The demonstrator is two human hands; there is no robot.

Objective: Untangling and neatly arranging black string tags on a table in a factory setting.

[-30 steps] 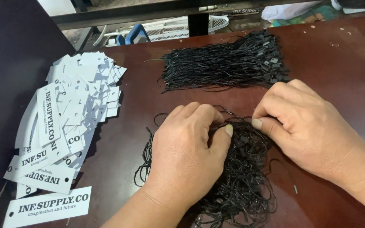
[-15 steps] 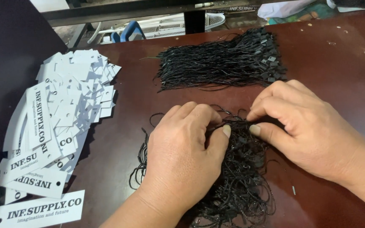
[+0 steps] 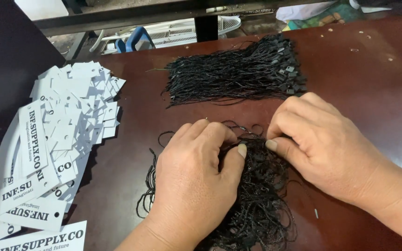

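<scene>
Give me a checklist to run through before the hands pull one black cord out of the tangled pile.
1. Both hands on the tangled cord pile: ok; left hand and right hand rest on it.
2. One single cord pinched: cannot tell; the fingertips are buried in the strands.
3. Straight cord bundle kept apart from the tangle: ok; bare table lies between them.
4. White paper tags clear of the cords: ok; they lie at the left, apart.
5. Table free of debris: not ok; small specks at the right.
</scene>
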